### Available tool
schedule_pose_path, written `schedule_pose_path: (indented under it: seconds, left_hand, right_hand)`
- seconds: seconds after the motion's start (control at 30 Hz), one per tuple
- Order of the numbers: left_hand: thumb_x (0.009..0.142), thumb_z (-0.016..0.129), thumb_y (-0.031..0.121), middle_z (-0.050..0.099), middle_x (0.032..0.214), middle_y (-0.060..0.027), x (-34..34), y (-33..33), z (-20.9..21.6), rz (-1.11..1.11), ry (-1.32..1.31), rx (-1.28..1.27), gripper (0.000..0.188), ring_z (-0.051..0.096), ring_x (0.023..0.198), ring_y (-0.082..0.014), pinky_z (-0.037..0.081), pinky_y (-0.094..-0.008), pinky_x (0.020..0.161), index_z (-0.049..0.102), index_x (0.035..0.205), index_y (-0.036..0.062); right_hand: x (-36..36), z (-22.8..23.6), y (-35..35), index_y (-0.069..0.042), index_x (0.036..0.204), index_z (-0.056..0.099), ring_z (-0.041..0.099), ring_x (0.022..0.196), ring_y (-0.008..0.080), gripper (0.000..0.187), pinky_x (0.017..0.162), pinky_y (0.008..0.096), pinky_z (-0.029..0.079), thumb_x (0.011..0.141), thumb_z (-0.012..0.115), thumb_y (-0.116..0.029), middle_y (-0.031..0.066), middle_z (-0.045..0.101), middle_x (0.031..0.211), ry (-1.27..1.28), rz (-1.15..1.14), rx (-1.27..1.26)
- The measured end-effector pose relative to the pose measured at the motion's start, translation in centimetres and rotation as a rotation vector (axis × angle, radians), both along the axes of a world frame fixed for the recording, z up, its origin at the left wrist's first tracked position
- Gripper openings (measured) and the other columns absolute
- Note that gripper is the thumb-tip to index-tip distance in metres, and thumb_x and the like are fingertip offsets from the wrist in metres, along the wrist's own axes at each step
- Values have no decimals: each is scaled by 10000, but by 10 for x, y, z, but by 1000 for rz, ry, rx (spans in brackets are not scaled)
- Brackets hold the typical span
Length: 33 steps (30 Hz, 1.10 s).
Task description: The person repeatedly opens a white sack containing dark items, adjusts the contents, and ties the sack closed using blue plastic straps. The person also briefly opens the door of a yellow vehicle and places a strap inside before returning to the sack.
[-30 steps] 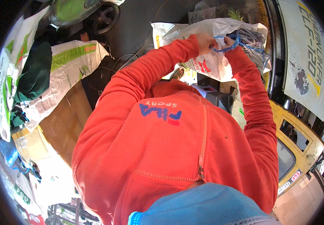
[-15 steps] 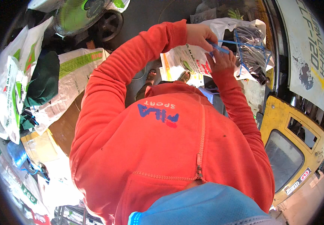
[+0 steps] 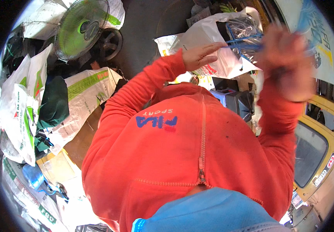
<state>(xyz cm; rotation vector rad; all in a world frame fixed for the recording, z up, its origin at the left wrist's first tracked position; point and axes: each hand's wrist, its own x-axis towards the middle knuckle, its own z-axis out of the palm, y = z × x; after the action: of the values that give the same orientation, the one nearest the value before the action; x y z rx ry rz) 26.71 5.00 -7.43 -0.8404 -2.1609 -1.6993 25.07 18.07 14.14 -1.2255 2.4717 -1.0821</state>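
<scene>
A white printed plastic sack (image 3: 205,33) lies in front of me, at the far right of centre. On it sits a dark, shiny bundle (image 3: 248,28) with blue plastic twine (image 3: 238,40) across it. My left hand (image 3: 202,56) is open, fingers stretched out toward the twine at the sack's near side; whether the fingertips touch it I cannot tell. Raised right of the bundle, my right hand (image 3: 288,63) is smeared by motion. The twine runs toward it, and a blue streak shows beyond its fingers, so it seems closed on the twine.
A green-bladed fan (image 3: 82,29) stands at the far left, beside a dark wheel (image 3: 111,43). White and green sacks (image 3: 23,123) and a cardboard box (image 3: 60,168) line my left. Close on my right is a yellow machine panel (image 3: 325,104) with a window.
My right hand has swung from the sack out to the right and up, with blue twine trailing. My left hand has let go of the twine, straightened its fingers and drawn slightly nearer.
</scene>
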Motion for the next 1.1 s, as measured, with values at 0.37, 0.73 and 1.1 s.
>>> schedule_pose_path:
  seconds: [0.37,0.73,1.1]
  left_hand:
    - [913,492,180,507,668,2,-22,59,12,304,-612,1207,216,458,601,-73,375,-232,583,578,789,26]
    - [895,466,176,321,557,19,-67,94,57,291,-546,1224,267,261,479,-89,223,-263,462,441,651,70]
    - [870,503,74,517,612,-59,-145,169,80,502,-613,1063,188,377,498,-93,307,-249,479,558,710,-8]
  right_hand:
    - [-219,-21,62,-39,1153,432,491,857,222,410,770,333,417,904,426,-365,121,478,1054,-280,278,-214]
    - [-398,-383,297,-47,1361,290,392,1196,222,633,1005,350,299,900,397,-468,108,370,1341,-854,-124,-493]
    - [-373,-386,276,-51,1336,328,411,1152,199,604,975,338,314,897,414,-457,98,410,1283,-1106,-58,-540]
